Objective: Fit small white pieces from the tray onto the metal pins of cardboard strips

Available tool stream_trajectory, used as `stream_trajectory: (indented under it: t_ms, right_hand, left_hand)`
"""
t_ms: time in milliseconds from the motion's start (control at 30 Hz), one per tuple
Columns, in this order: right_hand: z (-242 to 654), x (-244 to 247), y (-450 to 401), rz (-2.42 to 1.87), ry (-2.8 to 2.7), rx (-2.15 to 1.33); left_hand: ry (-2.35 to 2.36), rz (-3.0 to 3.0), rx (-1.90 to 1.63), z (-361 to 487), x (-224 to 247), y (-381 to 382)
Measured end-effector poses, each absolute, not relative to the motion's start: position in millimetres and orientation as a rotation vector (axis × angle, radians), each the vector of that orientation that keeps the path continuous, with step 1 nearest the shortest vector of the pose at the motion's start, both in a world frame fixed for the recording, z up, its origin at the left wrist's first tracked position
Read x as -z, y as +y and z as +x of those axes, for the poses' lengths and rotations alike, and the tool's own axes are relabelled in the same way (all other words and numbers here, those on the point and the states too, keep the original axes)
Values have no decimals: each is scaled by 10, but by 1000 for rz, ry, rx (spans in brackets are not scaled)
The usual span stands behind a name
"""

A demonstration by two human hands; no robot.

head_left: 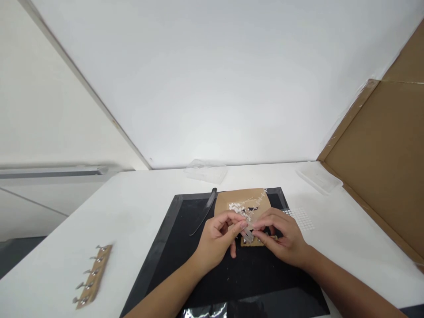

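My left hand is closed in a pinch on a small clear plastic piece above the black mat. From the other side, my right hand has thumb and fingertips pressed together at the same plastic; its exact kind is too small to tell. Just beyond my fingers lies a brown card bearing a cluster of small white pieces and a row of white cross-shaped bits. Under the hands, partly covered, is a tan strip with small metal parts on it.
Black tweezers lie left of the card on the black mat. A sheet of white dots is at the right. Clear plastic trays stand at the back. A strip with metal clips sits at left; cardboard walls the right.
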State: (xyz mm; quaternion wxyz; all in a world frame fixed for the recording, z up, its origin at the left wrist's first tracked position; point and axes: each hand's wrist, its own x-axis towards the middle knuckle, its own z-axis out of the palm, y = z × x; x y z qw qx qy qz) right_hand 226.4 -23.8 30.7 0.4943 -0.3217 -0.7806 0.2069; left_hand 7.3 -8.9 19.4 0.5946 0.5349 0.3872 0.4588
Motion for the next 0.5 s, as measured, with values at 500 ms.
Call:
stream_trajectory:
  t_ms: [500]
  right_hand:
    - [2288, -379, -216, -675, -1968, -383]
  left_hand:
    - [953, 1381, -1143, 87, -199, -102]
